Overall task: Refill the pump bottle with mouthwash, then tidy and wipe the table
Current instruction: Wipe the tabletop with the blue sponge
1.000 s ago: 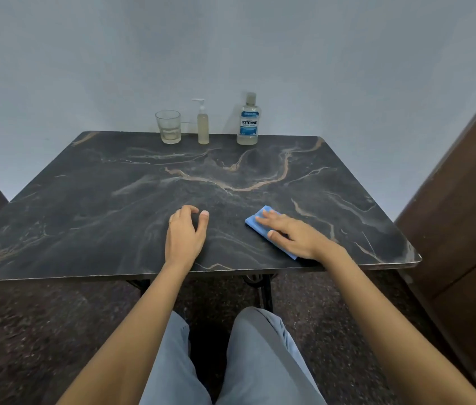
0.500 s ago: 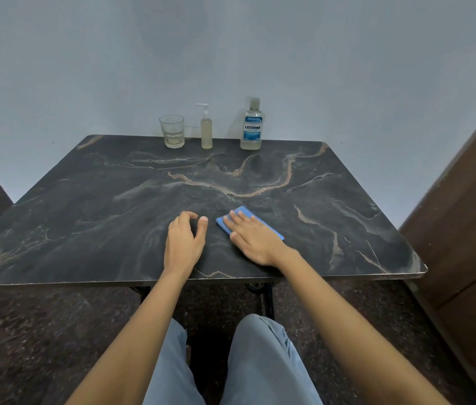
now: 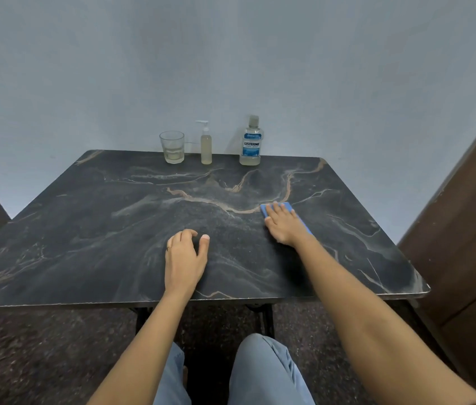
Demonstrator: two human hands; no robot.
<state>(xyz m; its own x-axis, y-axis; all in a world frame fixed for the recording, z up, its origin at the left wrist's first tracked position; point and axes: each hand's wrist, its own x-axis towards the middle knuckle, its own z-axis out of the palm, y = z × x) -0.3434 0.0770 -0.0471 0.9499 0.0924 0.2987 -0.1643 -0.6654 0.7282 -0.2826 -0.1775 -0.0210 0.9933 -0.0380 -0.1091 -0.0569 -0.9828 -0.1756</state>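
My right hand [image 3: 285,225] lies flat with straight fingers on a blue cloth [image 3: 266,209], pressing it onto the dark marble table [image 3: 99,229] right of centre. Only the cloth's far edge and right side show past the hand. My left hand [image 3: 184,258] rests on the table near the front edge, fingers loosely curled, holding nothing. At the back edge stand a glass [image 3: 172,147] with a little liquid, a small pump bottle [image 3: 206,144] with pale liquid, and a mouthwash bottle [image 3: 250,143] with a blue label, all upright.
A pale wall rises directly behind the table. A brown wooden panel [image 3: 470,214] stands close to the table's right side. My knees [image 3: 263,372] show below the front edge, over a dark speckled floor.
My right hand has slid the blue cloth first left toward my left hand, then away and to the right, further onto the table. My left hand has stayed in place.
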